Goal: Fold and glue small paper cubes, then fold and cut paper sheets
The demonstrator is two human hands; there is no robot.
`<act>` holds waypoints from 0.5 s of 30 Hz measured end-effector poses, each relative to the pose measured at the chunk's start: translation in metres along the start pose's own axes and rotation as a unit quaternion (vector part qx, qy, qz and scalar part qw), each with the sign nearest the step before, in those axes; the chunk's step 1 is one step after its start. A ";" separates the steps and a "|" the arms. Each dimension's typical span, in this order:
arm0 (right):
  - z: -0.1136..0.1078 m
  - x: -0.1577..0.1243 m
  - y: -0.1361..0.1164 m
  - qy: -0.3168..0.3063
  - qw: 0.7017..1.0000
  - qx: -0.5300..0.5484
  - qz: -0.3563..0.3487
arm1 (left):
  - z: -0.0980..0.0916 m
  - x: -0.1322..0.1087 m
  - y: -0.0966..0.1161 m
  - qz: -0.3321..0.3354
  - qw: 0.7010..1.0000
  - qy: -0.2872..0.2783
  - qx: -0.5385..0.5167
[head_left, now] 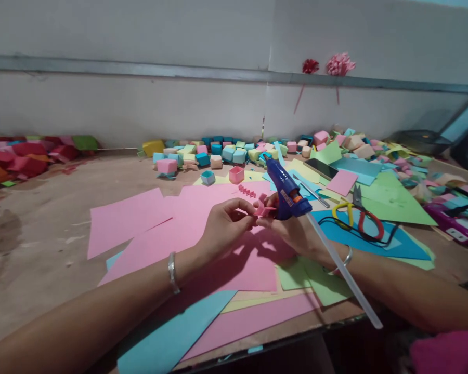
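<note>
Above the pink paper sheets, my left hand pinches the left edge of a small folded pink paper piece. The fingers of my right hand close on that piece from the other side. A blue glue gun is also in my right hand, its nozzle pointing away from me. From its back end a long whitish glue stick slants down toward me. Just beyond my hands lie a zigzag strip of pink paper and an open pink paper box.
Folded paper cubes line the wall, with more at far left. At right lie scissors, a black cord, a craft knife, a phone and a purple device. Two paper flowers hang above. Coloured sheets reach the near edge.
</note>
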State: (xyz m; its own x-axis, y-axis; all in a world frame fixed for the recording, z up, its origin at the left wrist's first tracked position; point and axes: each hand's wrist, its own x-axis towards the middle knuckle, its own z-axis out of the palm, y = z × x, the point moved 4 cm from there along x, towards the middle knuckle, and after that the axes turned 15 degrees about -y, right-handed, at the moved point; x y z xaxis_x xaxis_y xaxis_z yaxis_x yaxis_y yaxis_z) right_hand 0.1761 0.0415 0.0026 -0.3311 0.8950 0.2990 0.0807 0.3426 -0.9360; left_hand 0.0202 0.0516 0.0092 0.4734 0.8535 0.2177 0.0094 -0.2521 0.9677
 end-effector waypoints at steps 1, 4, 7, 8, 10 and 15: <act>0.001 -0.002 -0.004 0.005 1.000 -0.015 0.003 | 0.002 -0.002 0.001 0.002 1.000 -0.006 0.003; 0.001 -0.004 -0.011 0.011 0.999 -0.040 0.009 | 0.004 -0.003 0.003 0.013 1.000 -0.008 0.011; -0.001 -0.003 -0.012 0.008 0.999 -0.047 0.009 | 0.003 -0.002 0.002 0.005 1.000 -0.010 0.021; -0.002 -0.002 -0.012 0.003 0.999 -0.051 0.011 | 0.003 -0.001 0.001 0.002 1.000 -0.013 0.026; -0.002 0.000 -0.009 -0.002 0.998 -0.054 0.013 | 0.003 -0.001 0.001 0.004 0.999 -0.021 0.036; -0.002 0.001 -0.003 0.015 1.000 0.022 0.003 | 0.003 -0.001 0.001 0.021 0.998 -0.037 0.054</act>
State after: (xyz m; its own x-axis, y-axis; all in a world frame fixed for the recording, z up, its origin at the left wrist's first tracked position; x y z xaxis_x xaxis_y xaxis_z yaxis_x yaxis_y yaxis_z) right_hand 0.1771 0.0413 0.0063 -0.3031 0.9049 0.2987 0.0402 0.3253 -0.9448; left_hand 0.0227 0.0494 0.0095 0.5388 0.8064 0.2438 0.0807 -0.3374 0.9379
